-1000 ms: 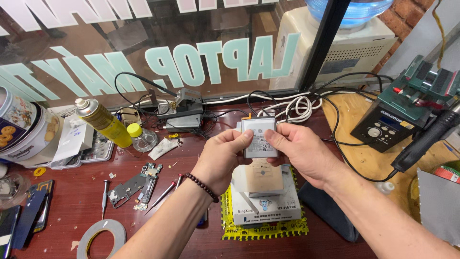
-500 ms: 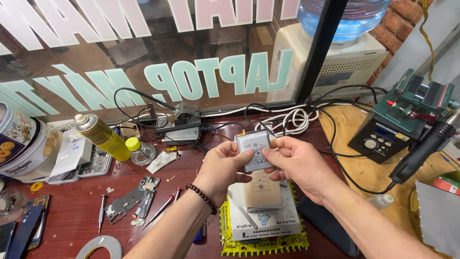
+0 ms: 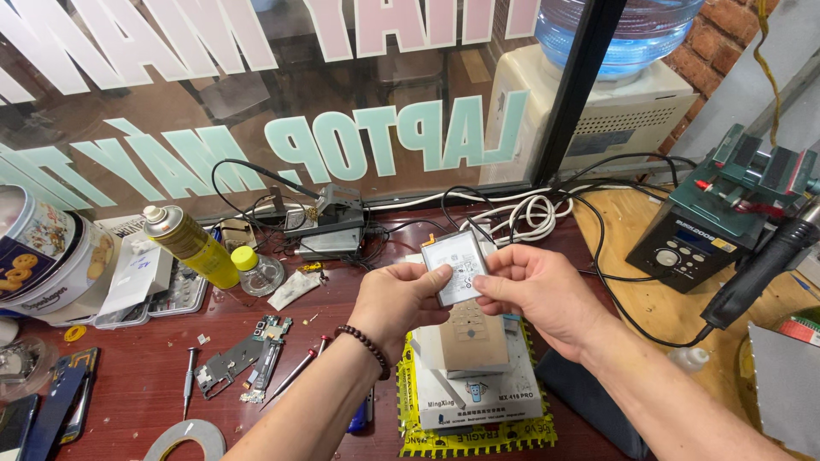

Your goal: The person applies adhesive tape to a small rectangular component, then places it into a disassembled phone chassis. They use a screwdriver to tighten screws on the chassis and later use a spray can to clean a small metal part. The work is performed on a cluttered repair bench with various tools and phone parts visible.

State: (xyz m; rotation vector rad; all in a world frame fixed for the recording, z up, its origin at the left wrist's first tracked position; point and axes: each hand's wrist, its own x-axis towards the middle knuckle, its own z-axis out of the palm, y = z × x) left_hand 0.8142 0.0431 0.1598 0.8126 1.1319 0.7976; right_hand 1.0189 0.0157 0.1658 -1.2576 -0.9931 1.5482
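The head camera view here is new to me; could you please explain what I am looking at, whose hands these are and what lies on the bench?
There is no machine here: a person wears a camera on the head, so you look down at their own two bare hands. The left hand, with a bead bracelet on the wrist, and the right hand together hold a small flat grey rectangular part above a dark red workbench. Under the hands lie small boxes on a yellow mat. To the left are a yellow spray can, a small jar with a yellow lid, a bare circuit board, screwdrivers and a roll of tape. On the right stand a dark green control unit with a dial and its black handpiece. Cables run along the window behind.
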